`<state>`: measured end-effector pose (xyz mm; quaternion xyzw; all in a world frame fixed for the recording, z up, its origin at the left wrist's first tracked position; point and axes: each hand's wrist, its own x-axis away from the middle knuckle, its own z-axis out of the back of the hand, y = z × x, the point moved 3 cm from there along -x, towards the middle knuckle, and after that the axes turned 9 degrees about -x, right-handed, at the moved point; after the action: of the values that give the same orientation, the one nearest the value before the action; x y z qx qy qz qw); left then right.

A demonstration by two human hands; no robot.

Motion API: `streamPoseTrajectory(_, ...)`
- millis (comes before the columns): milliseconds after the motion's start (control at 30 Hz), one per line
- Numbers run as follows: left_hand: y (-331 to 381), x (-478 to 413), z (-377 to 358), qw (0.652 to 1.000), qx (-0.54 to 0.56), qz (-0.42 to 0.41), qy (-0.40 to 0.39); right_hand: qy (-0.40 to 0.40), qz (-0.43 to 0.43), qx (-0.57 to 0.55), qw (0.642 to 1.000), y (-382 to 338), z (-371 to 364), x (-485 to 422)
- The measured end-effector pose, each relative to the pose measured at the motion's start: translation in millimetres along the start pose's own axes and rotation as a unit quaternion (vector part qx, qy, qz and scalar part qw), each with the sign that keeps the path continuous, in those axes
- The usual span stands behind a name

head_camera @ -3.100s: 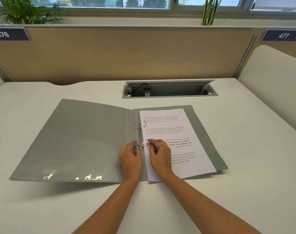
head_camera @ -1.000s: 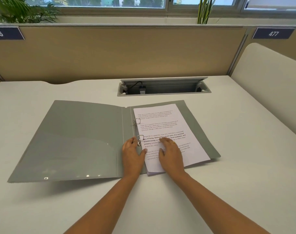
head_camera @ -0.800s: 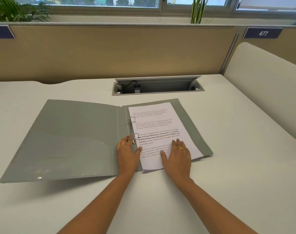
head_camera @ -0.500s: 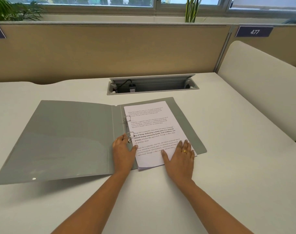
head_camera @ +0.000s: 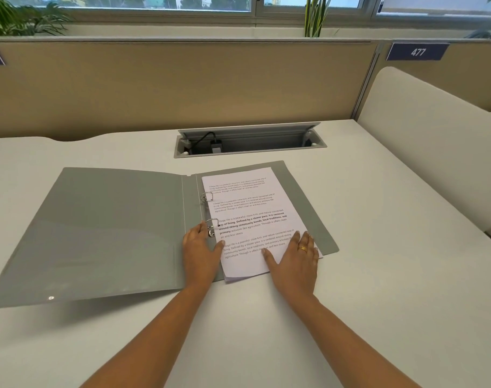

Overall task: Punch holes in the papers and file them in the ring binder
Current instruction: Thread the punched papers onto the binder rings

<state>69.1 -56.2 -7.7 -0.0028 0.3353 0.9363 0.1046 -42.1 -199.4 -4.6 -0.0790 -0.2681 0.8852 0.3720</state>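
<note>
A grey ring binder point(head_camera: 104, 236) lies open flat on the white desk. A stack of printed papers point(head_camera: 247, 208) sits on its right half, threaded on two metal rings point(head_camera: 210, 211) that look closed. My left hand point(head_camera: 201, 253) rests flat on the spine strip just below the lower ring, thumb touching the paper's edge. My right hand point(head_camera: 294, 261) lies flat, fingers spread, on the near right corner of the papers. Neither hand grips anything. No hole punch is in view.
A recessed cable tray point(head_camera: 250, 141) with its lid up sits behind the binder. A tan partition point(head_camera: 182, 88) closes off the back of the desk, and a white divider point(head_camera: 434, 141) stands on the right.
My right hand slid from beside the lower ring, down and right to the papers' near right corner. My left hand stayed by the lower ring. The view shifted rightward.
</note>
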Motion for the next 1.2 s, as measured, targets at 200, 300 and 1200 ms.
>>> streamPoseTrajectory(200, 0.5, 0.9, 0.5, 1.000, 0.000, 0.000, 0.000, -0.004, 0.002, -0.009, 1.000, -0.8, 1.9, -0.8)
streamPoseTrajectory(300, 0.4, 0.6, 0.3, 1.000, -0.004, -0.003, -0.001, -0.007, 0.002, -0.012, 1.000, -1.4, 2.8, -1.0)
streamPoseTrajectory(1200, 5.9, 3.1, 2.8, 1.000, -0.014, -0.011, 0.012, -0.018, 0.005, -0.028, 0.999, -4.3, 6.5, -1.5)
